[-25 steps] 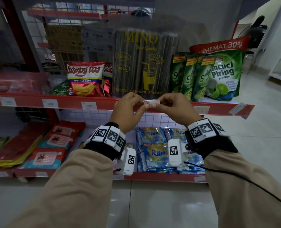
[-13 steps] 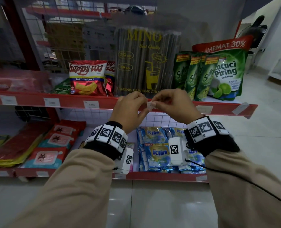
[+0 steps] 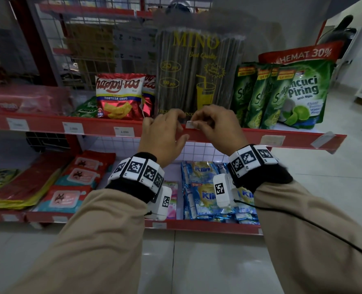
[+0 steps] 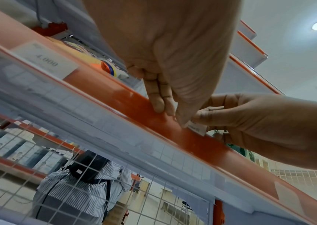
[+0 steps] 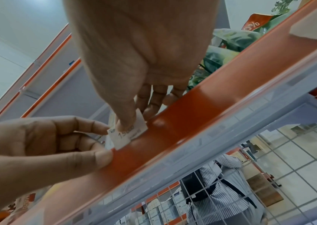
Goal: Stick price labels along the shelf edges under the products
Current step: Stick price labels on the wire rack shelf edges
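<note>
The right hand (image 5: 134,64) pinches a small white paper price label (image 5: 127,134) against the red shelf edge strip (image 5: 192,115); the left hand (image 5: 44,146), fingers curled, touches the label's corner.

— How do the arms lie?
— Both reach forward in tan sleeves, wrists banded, hands close together at the far middle.
— The right hand (image 3: 216,126)?
— Its thumb and curled fingers (image 5: 152,105) pinch a small white slip.
— And the left hand (image 3: 165,134)?
— Just left of it, fingers bent, thumb (image 5: 100,156) and forefinger tips nearly touching the right hand's.
</note>
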